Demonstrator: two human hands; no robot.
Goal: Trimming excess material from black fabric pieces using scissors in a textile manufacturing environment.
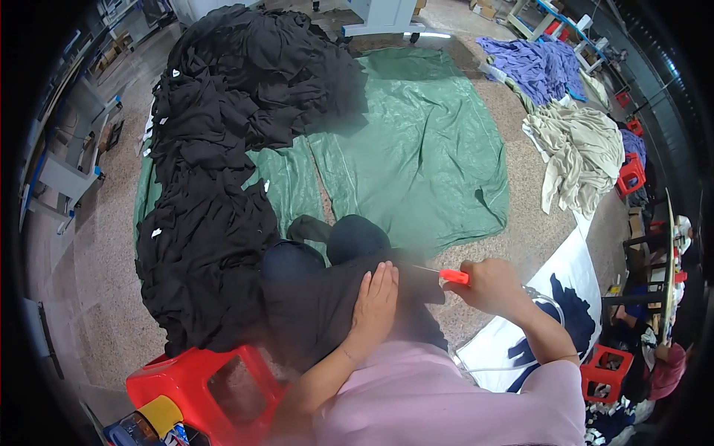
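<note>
Across my lap lies a black garment [320, 305], its edge reaching toward my right side. My left hand [376, 301] rests flat on this cloth with the fingers stretched out. In my right hand [491, 286] is a small tool with an orange handle [454, 276]. Its thin metal tip points left at the upper right edge of the black cloth; blur hides whether they touch, and its exact kind is not clear. A large heap of black garments [216, 223] runs along my left and away from me, with small white labels showing.
A green sheet [424, 141] covers the floor ahead. On my left stands a red plastic stool [201, 386], with a yellow-and-dark item [160, 416] by it. To the right lie purple cloth [532, 67], cream cloth [576, 149] and a white sheet [569, 256] with dark blue pieces.
</note>
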